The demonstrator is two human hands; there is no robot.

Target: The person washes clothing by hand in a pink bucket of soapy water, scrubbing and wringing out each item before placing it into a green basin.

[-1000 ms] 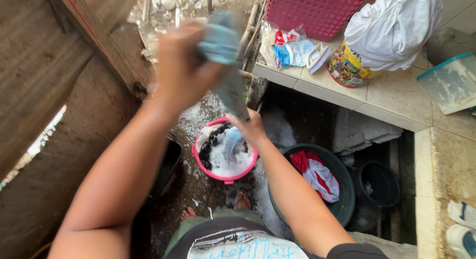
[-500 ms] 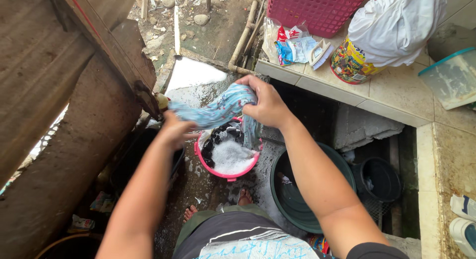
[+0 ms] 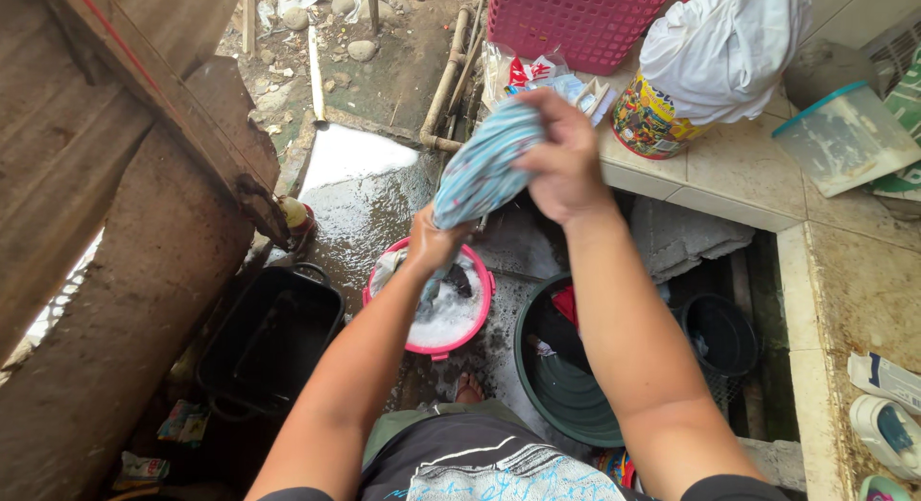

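Note:
A wet blue patterned cloth [image 3: 484, 170] is twisted between both hands above a pink basin [image 3: 477, 321] of soapy water and dark laundry. My right hand [image 3: 566, 160] grips the cloth's upper end, raised high. Lower down, my left hand [image 3: 434, 242] clutches its bottom end just over the basin's far rim. Beside the basin to the right stands a dark green tub [image 3: 561, 386] with a red item inside.
A black bucket [image 3: 273, 338] sits at left, a smaller black pot [image 3: 724, 333] at right. On the tiled ledge [image 3: 739, 165] stand a pink laundry basket [image 3: 576, 21], a colourful tin under white cloth [image 3: 710, 50] and a lidded clear box [image 3: 844, 141]. Wooden boards [image 3: 106, 146] wall the left.
The cloth, stretched sideways between my hands, is now bunched and twisted more upright. My right hand rose to the upper end; my left hand dropped closer to the basin.

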